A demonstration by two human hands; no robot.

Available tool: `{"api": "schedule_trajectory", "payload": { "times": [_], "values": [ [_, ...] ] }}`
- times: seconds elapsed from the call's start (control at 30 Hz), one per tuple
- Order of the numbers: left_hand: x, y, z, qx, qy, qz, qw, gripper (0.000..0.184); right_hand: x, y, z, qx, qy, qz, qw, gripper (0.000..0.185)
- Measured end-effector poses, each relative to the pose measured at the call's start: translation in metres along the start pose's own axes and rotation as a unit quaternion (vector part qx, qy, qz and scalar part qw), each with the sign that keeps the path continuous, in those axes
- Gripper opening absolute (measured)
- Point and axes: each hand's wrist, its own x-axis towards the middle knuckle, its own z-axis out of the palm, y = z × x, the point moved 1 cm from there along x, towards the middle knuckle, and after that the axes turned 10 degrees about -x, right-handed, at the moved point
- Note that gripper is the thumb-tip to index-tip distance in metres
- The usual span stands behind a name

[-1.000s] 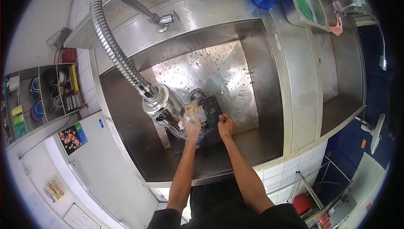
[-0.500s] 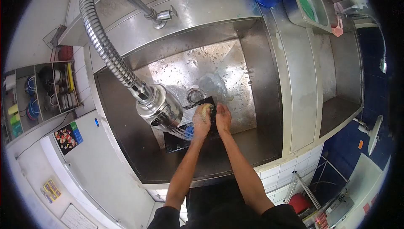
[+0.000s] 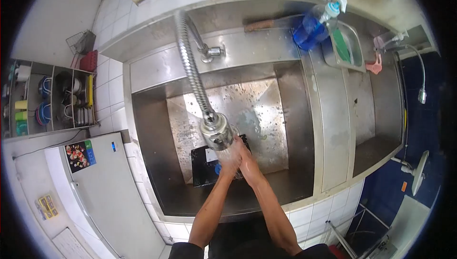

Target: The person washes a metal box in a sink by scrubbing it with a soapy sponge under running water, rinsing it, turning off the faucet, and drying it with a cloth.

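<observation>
Water runs from the round metal spray head (image 3: pixel 217 133) onto my two hands over the steel sink (image 3: pixel 300 130). My left hand (image 3: pixel 228 160) is under the stream, its fingers blurred by water. Against it on the right, my right hand (image 3: pixel 245 156) reaches up to the spray head, and its fingertips are partly hidden. Whether either hand holds anything cannot be made out. Below them a flat black board (image 3: pixel 202 171) lies in the sink, with a pale label (image 3: pixel 210 154) and a blue round spot on it, partly covered by my hands.
A blue bottle with a pump (image 3: pixel 312 30) and a metal container with a green item (image 3: pixel 343 44) stand at the back right. A flexible metal hose (image 3: pixel 190 68) arches above the sink. A wooden-handled tool (image 3: pixel 259 25) lies on the back ledge. Shelves with dishes (image 3: pixel 52 97) stand left.
The yellowish item seen at my left hand is no longer visible. Both hands have come together under the spray head. The whole view has shifted, showing more of the wall behind the sink.
</observation>
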Motion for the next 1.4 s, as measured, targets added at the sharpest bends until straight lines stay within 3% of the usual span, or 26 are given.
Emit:
{"api": "schedule_trajectory", "payload": {
  "times": [0.07, 0.1, 0.17, 0.23, 0.3, 0.33, 0.4, 0.47, 0.57, 0.67, 0.7, 0.73, 0.77, 0.9, 0.93, 0.97, 1.0, 1.07, 1.1, 1.2, 1.33, 1.4],
  "values": [
    [0.011, -0.042, -0.001, -0.059, 0.036, -0.029, 0.997, 0.035, -0.021, -0.018, 0.003, -0.153, -0.029, -0.093, 0.984, 0.045],
    [0.017, -0.056, -0.008, -0.084, 0.058, 0.059, 0.993, 0.034, -0.022, -0.029, -0.003, -0.155, -0.034, -0.094, 0.983, 0.045],
    [0.02, -0.048, -0.012, -0.109, 0.082, 0.149, 0.979, 0.034, -0.015, -0.05, -0.017, -0.092, -0.05, -0.002, 0.995, 0.038],
    [0.008, -0.005, -0.003, -0.309, 0.089, -0.094, 0.942, 0.028, 0.009, -0.101, 0.003, -0.154, 0.018, -0.051, 0.987, 0.034],
    [0.008, 0.007, -0.001, -0.149, 0.054, 0.099, 0.982, 0.025, 0.054, -0.136, 0.027, -0.3, 0.044, -0.184, 0.935, 0.039],
    [0.008, 0.013, 0.0, -0.074, 0.057, 0.195, 0.976, 0.025, 0.088, -0.134, 0.035, -0.31, 0.082, -0.318, 0.892, 0.038],
    [0.004, 0.066, -0.015, 0.082, 0.027, 0.196, 0.977, 0.031, 0.128, -0.152, 0.052, -0.423, 0.102, -0.482, 0.76, 0.038],
    [0.009, 0.094, -0.02, 0.057, 0.044, 0.2, 0.977, 0.035, 0.159, -0.16, 0.063, -0.458, 0.094, -0.526, 0.711, 0.035],
    [0.018, 0.117, -0.025, 0.026, 0.1, 0.272, 0.957, 0.033, 0.184, -0.168, 0.067, -0.485, 0.083, -0.48, 0.726, 0.027],
    [0.014, 0.101, -0.027, -0.16, 0.076, 0.183, 0.967, 0.028, 0.204, -0.173, 0.071, -0.522, 0.124, -0.416, 0.734, 0.028],
    [0.011, 0.111, -0.039, -0.085, 0.06, 0.224, 0.969, 0.018, 0.211, -0.176, 0.074, -0.521, 0.122, -0.415, 0.736, 0.028],
    [0.009, 0.119, -0.045, -0.012, 0.041, 0.264, 0.964, 0.026, 0.217, -0.18, 0.077, -0.536, 0.13, -0.374, 0.746, 0.03],
    [0.01, 0.123, -0.045, -0.013, 0.04, 0.266, 0.963, 0.026, 0.221, -0.183, 0.076, -0.549, 0.138, -0.333, 0.754, 0.033],
    [0.018, 0.113, -0.036, -0.085, 0.029, 0.191, 0.977, 0.02, 0.233, -0.174, 0.07, -0.507, 0.137, -0.363, 0.77, 0.04],
    [0.022, 0.114, -0.036, -0.138, 0.037, 0.178, 0.974, 0.018, 0.239, -0.17, 0.067, -0.497, 0.131, -0.308, 0.801, 0.041],
    [0.017, 0.114, -0.037, -0.184, 0.018, 0.094, 0.978, 0.018, 0.245, -0.164, 0.062, -0.484, 0.127, -0.247, 0.83, 0.042],
    [0.015, 0.114, -0.037, -0.182, 0.014, 0.091, 0.979, 0.018, 0.241, -0.172, 0.062, -0.482, 0.13, -0.243, 0.831, 0.042],
    [0.009, 0.114, -0.038, -0.154, 0.056, 0.104, 0.981, 0.017, 0.231, -0.191, 0.065, -0.375, 0.025, -0.04, 0.926, 0.045],
    [0.011, 0.105, -0.039, -0.178, 0.009, 0.08, 0.981, 0.016, 0.233, -0.193, 0.065, -0.333, 0.021, -0.03, 0.942, 0.046],
    [0.003, 0.097, -0.039, -0.181, 0.013, 0.01, 0.983, 0.018, 0.213, -0.177, 0.064, -0.256, 0.02, -0.067, 0.964, 0.046],
    [0.003, 0.094, -0.05, -0.143, 0.059, 0.074, 0.985, 0.016, 0.18, -0.146, 0.062, -0.214, 0.015, -0.15, 0.965, 0.04],
    [-0.005, 0.089, -0.055, -0.158, 0.048, 0.026, 0.986, 0.011, 0.19, -0.155, 0.059, -0.21, 0.007, -0.187, 0.96, 0.037]
  ]
}}
